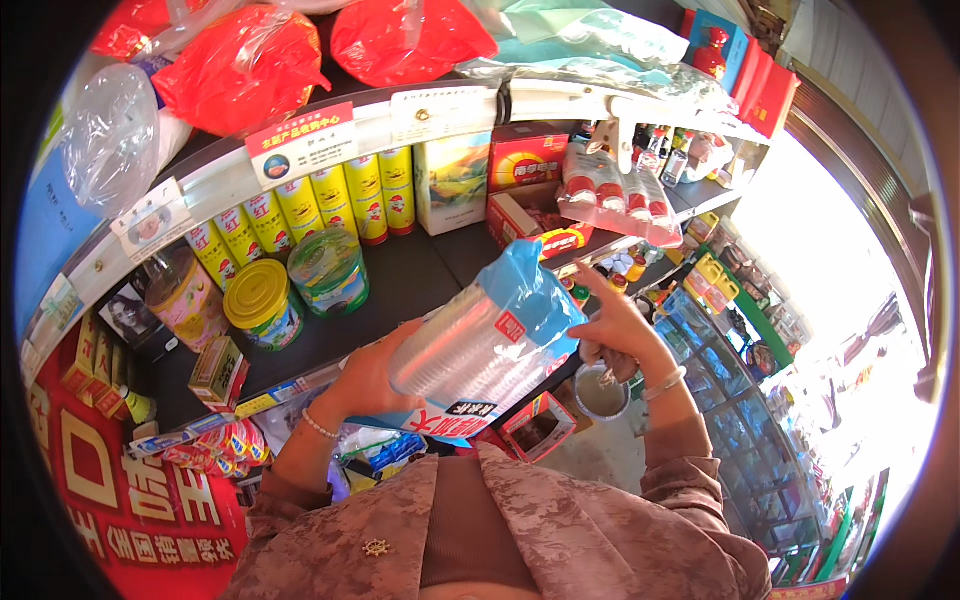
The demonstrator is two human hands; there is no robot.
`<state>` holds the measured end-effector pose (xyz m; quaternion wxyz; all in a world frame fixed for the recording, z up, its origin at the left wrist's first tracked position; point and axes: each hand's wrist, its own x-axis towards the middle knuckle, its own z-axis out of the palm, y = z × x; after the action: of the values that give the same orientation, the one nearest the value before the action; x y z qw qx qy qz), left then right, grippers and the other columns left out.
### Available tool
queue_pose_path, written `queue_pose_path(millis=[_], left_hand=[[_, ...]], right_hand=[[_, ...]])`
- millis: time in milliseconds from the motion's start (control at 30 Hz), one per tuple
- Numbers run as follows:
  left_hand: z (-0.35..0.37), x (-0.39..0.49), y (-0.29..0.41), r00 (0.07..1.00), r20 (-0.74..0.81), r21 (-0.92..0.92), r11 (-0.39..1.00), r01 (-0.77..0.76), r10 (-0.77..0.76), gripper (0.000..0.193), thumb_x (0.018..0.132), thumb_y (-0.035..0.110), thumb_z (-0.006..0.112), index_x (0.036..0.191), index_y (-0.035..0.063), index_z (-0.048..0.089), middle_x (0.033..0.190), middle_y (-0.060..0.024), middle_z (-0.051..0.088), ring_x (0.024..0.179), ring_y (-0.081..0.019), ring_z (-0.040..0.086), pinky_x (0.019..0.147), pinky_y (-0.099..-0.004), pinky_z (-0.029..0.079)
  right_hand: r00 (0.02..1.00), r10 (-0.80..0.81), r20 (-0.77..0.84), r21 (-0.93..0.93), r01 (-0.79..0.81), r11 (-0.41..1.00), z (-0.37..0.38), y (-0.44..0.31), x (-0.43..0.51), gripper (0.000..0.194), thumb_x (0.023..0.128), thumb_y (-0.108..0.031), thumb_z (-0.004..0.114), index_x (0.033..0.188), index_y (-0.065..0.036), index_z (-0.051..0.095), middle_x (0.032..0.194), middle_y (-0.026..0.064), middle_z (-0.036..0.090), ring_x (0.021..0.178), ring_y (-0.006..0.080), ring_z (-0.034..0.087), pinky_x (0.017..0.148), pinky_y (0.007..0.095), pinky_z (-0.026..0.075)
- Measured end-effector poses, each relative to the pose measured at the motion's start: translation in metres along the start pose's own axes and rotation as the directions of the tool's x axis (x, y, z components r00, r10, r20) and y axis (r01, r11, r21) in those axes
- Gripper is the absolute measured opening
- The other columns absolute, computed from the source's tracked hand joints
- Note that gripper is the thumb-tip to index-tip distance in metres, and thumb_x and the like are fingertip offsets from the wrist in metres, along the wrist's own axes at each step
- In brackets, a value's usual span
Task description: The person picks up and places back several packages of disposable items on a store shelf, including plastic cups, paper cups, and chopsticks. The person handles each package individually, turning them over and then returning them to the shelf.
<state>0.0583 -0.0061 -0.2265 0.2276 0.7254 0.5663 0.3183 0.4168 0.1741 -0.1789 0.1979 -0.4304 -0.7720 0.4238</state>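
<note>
A bag of clear disposable plastic cups (pixel 480 349), stacked in rows inside blue-and-clear wrapping, is held tilted in front of my chest. My left hand (pixel 375 375) grips its left end, fingers over the upper side. At the other end, my right hand (pixel 622 322) has its thumb and forefinger spread apart. The thumb tip is at the blue wrapping; whether it presses on it I cannot tell. My other right fingers are curled and partly in shadow. Behind the bag runs a dark shelf (pixel 420 277) with a green-lidded plastic tub (pixel 328 271) and a yellow-lidded can (pixel 262 304).
Yellow spray cans (pixel 330 199) line the shelf's back, beside a landscape-printed box (pixel 454 184) and an open red carton (pixel 536 225). Wrapped red-and-clear bottles (pixel 619 191) overhang the shelf edge. Below are an open red box (pixel 536 427) and a bucket (pixel 601 394). Red bags (pixel 240 67) lie on top.
</note>
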Motion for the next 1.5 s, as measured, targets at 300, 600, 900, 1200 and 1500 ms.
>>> queue_pose_path(millis=[300,600,900,1200,1500], left_hand=[[-0.011,0.003,0.026,0.983,0.074,0.181,0.967,-0.179,0.168,0.105,0.056,0.042,0.084,0.147,0.0125,0.042,0.125,-0.0209,0.063,0.105,-0.0406,0.064,0.087,-0.0420,0.053],[-0.037,0.021,0.062,0.939,0.166,0.356,0.869,-0.343,0.302,0.097,0.058,0.038,0.084,0.142,0.0084,0.047,0.119,-0.0197,0.064,0.097,-0.0370,0.067,0.083,-0.0388,0.054],[-0.066,0.037,0.069,0.939,0.069,0.550,0.772,-0.318,0.338,0.092,0.067,0.047,0.083,0.140,0.0026,0.048,0.133,-0.0199,0.059,0.118,-0.0371,0.058,0.100,-0.0431,0.047],[-0.046,0.014,0.014,0.737,-0.594,0.060,0.932,-0.359,0.322,0.104,0.068,0.062,0.080,0.141,-0.0024,0.043,0.140,-0.0223,0.052,0.132,-0.0346,0.050,0.110,-0.0438,0.036],[0.028,0.013,-0.018,0.967,-0.253,-0.819,0.541,-0.192,-0.040,0.125,0.067,0.053,0.088,0.157,0.0093,0.013,0.154,-0.0138,0.036,0.137,-0.0283,0.043,0.109,-0.0420,0.036]], right_hand=[[0.991,-0.080,0.108,-0.317,0.111,0.942,0.015,0.012,0.002,0.098,0.060,-0.038,0.087,0.142,-0.006,0.043,0.106,0.0219,0.069,0.098,0.0358,0.068,0.086,0.0394,0.052],[0.982,-0.191,0.007,-0.242,0.187,0.952,0.022,0.052,-0.005,0.049,0.068,-0.045,0.083,0.098,-0.009,0.071,0.086,0.0153,0.071,0.083,0.0346,0.068,0.076,0.0415,0.052],[0.974,-0.124,-0.192,0.025,0.131,0.991,0.018,0.055,-0.040,0.027,0.081,-0.027,0.079,0.088,-0.001,0.073,0.068,0.0098,0.070,0.063,0.0132,0.068,0.061,0.0309,0.054],[0.897,-0.031,-0.441,0.467,0.258,0.846,-0.001,0.096,-0.082,0.005,0.083,-0.002,0.073,0.087,0.000,0.074,0.078,-0.0015,0.068,0.070,0.0071,0.061,0.063,0.0252,0.049],[0.781,0.017,-0.624,0.660,0.516,0.546,0.014,0.109,-0.089,0.019,0.089,-0.017,0.071,0.101,-0.003,0.069,0.092,0.0023,0.070,0.080,0.0120,0.064,0.074,0.0276,0.051]])
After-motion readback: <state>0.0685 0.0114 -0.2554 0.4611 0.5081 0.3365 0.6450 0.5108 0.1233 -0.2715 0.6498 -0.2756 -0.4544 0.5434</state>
